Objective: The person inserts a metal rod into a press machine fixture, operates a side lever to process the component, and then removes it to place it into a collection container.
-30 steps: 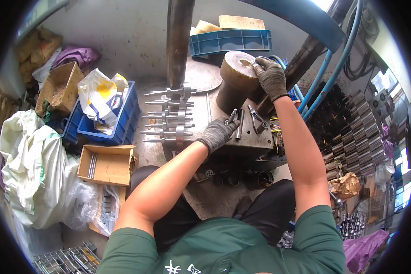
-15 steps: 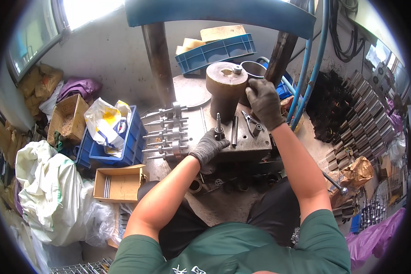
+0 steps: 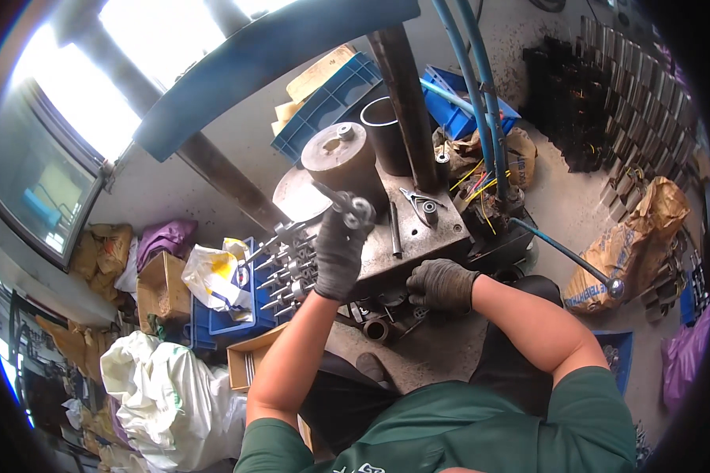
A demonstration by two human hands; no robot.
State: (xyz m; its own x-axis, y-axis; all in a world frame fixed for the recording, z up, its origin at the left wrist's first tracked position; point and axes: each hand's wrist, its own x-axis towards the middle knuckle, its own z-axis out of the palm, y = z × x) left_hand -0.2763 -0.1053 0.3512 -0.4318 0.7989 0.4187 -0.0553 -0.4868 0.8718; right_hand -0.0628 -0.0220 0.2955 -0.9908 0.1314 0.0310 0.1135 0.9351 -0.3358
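My left hand [image 3: 339,256], in a dark grey glove, is closed around a metal shaft with a round collar [image 3: 360,213] and holds it raised over the steel work block [image 3: 450,231]. My right hand [image 3: 443,285], gloved too, is curled by the block's front edge; whatever may be inside its fingers is hidden. On the block lie a dark rod [image 3: 395,230], pliers [image 3: 415,202] and a small round bushing [image 3: 430,210]. A thick steel cylinder [image 3: 335,150] stands behind my left hand, with a small ring [image 3: 345,132] on top. Several similar shafts [image 3: 288,272] lie left of my left hand.
A press frame with a blue crossbeam [image 3: 276,63] and dark posts [image 3: 409,110] stands over the block. Beside the cylinder is a wide tube [image 3: 383,138]. A long lever with a ball end [image 3: 614,288] juts out at right. Blue crates [image 3: 323,102] and sacks [image 3: 166,394] surround the place.
My left hand has lifted the shaft off the block and tilted it. My right hand has come down from beside the cylinder to the block's front edge. The view has turned.
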